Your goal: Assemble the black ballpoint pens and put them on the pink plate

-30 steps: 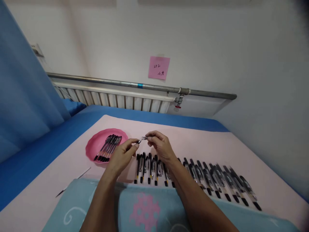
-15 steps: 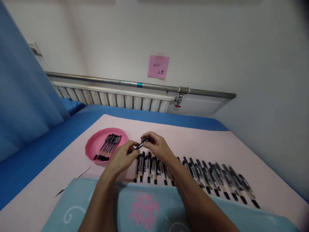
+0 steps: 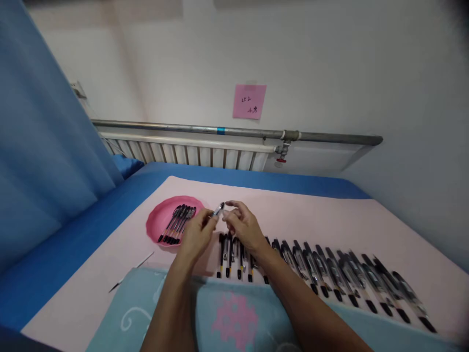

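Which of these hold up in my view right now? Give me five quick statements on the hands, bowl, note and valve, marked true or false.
1. The left hand holds a pen. True.
2. The bowl is left of the pen row in the picture. True.
3. The right hand is inside the bowl. False: it is outside it, close to the held pen.
4. The note is on the wall above the pipe. True.
5. The valve handle is blue. False: it is red.
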Motion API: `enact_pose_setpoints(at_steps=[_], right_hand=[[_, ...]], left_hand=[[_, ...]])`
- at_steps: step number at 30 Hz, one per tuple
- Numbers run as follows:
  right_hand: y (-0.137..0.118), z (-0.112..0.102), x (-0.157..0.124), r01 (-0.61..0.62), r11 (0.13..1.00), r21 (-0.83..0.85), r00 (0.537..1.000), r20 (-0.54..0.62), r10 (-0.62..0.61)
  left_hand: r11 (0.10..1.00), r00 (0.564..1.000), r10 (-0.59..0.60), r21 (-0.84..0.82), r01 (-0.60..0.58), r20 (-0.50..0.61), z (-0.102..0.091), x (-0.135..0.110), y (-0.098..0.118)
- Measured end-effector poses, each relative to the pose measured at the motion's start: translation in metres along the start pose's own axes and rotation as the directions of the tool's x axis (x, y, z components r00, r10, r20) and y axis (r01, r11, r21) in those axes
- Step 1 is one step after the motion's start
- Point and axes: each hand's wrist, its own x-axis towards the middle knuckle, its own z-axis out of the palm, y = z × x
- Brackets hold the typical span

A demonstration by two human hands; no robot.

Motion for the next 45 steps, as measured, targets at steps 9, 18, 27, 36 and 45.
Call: enact_pose_setpoints(at_steps=[9, 18, 27, 36, 45], right_hand=[[0.012, -0.016, 0.006, -0.057, 0.997, 0.045, 0.995, -0.079, 0.061], [0.013, -0.018, 0.004, -0.005, 0.993, -0.121, 0.995, -0.101, -0.007], [0.02, -0.024, 0.008, 0.058, 0.957, -0.284, 0.991, -0.101, -0.09], [0.022, -0.023, 0.007, 0.113, 0.934, -0.339, 0.988, -0.06, -0.142], [0.027, -0.022, 0.005, 0.203, 0.831, -0.517, 0.977, 0.049, -0.208]], left_hand=[[0.868, 0.912, -0.163, 0.385, 0.314, -0.377, -0.05, 0.025, -0.037], [0.804, 0.896, -0.11, 0.491, 0.334, -0.429, -0.048, 0.023, -0.029], [0.831, 0.945, -0.204, 0.556, 0.028, 0.257, 0.016, -0.012, 0.012], [0.716, 0.859, -0.398, 0.694, 0.071, 0.323, 0.017, -0.012, 0.008], [0.677, 0.892, -0.385, 0.729, 0.098, 0.238, 0.013, -0.006, -0.008]])
